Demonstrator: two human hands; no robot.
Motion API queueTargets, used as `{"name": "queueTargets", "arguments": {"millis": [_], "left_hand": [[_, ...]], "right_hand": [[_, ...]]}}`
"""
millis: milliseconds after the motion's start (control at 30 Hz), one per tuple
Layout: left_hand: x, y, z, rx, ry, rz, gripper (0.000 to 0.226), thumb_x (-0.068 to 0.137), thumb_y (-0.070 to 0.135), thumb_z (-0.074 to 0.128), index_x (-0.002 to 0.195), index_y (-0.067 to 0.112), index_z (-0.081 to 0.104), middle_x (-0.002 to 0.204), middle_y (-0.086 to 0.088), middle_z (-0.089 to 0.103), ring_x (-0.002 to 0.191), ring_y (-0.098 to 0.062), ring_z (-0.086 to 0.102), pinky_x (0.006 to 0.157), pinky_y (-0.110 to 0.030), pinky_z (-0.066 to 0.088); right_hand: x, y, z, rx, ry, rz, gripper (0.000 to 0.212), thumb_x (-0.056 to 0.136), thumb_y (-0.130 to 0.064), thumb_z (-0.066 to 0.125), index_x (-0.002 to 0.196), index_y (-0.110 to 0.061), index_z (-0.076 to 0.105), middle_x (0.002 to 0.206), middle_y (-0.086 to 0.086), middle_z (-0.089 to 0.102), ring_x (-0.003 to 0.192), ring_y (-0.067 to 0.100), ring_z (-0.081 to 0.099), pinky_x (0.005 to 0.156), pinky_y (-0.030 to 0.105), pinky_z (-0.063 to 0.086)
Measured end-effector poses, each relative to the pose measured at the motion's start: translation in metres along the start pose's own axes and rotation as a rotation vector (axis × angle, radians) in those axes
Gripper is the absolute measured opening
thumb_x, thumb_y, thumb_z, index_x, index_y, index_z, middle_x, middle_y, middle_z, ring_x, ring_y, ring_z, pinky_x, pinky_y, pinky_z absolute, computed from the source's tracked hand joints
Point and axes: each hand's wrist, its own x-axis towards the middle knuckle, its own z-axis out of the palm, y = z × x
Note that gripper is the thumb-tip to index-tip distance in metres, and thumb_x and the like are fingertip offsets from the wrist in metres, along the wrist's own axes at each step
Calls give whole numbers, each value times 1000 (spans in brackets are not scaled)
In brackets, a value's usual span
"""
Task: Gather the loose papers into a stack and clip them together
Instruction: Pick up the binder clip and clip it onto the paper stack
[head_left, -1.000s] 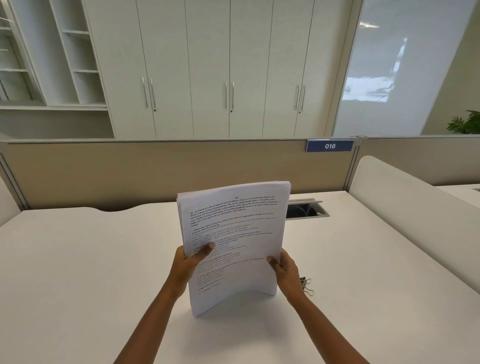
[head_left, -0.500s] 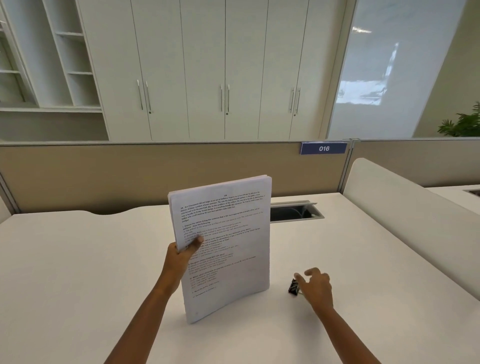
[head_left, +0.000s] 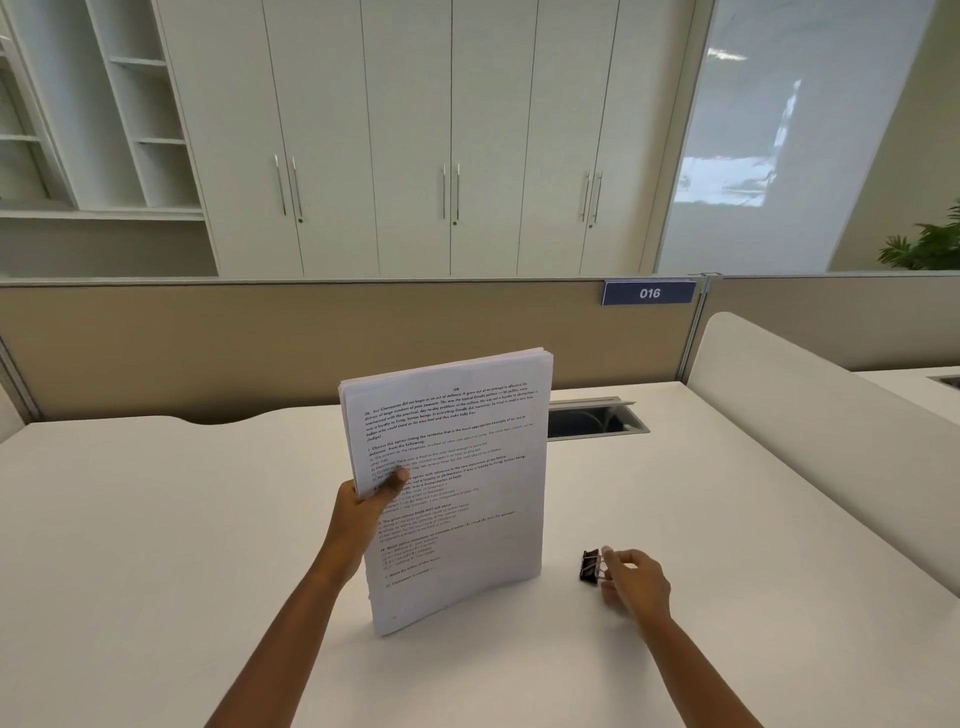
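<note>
A thick stack of printed white papers (head_left: 457, 478) stands upright on its bottom edge on the white desk (head_left: 156, 519), bowed slightly. My left hand (head_left: 363, 509) grips its left edge, thumb across the front page. A black binder clip (head_left: 591, 566) with silver wire handles lies on the desk to the right of the stack. My right hand (head_left: 634, 579) is at the clip, fingertips pinching its wire handles; the clip still rests on the desk.
A beige partition (head_left: 260, 343) with a blue "016" tag (head_left: 649, 293) runs along the desk's far edge. An open cable hatch (head_left: 597, 421) sits behind the stack. A white curved divider (head_left: 805, 426) bounds the right side.
My right hand let go of the stack's right edge and moved right to the binder clip, fingers now on its handles. The left hand alone holds the stack upright.
</note>
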Motion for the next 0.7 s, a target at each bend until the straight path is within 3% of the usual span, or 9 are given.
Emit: {"name": "queueTargets", "arguments": {"millis": [100,200,300,433,600,700], "left_hand": [[-1,-1,0,3,-6,3,19,88,15,56,86,33,59,84,6,65,76,-17,62,56,-26,47],[-2,-1,0,1,-29,17,16,88,17,59,86,34,59,85,7,66,77,-15,63,56,-25,47],[-4,1,-2,8,-63,17,16,72,34,60,88,36,59,86,10,67,77,-12,64,53,-20,48],[-4,0,-3,10,-79,20,22,67,35,57,89,37,58,87,10,66,79,-12,63,54,-21,47],[-3,-1,-3,1,-85,34,15,80,25,62,89,37,58,88,10,66,80,-12,63,55,-21,48],[-4,1,-1,-7,-86,26,20,71,31,60,91,35,58,89,8,65,81,-15,62,58,-26,49]], "right_hand": [[3,0,-2,28,10,4,23,89,-20,59,86,2,65,75,14,64,68,30,63,69,35,54],[5,0,-3,-7,-3,10,22,89,-17,59,74,-2,62,63,10,58,62,27,57,53,26,45],[7,0,-4,-21,-50,24,25,85,-16,63,64,-7,55,51,6,48,51,23,44,61,27,40],[6,-8,-8,147,-155,149,23,78,-7,67,63,-8,51,56,5,36,52,18,31,54,26,29],[5,-24,-15,310,-307,253,7,83,-3,61,77,-2,57,75,15,57,66,25,55,60,29,46],[5,-24,-14,317,-320,225,8,83,0,58,75,-1,58,75,17,59,65,25,57,61,29,49]]}}
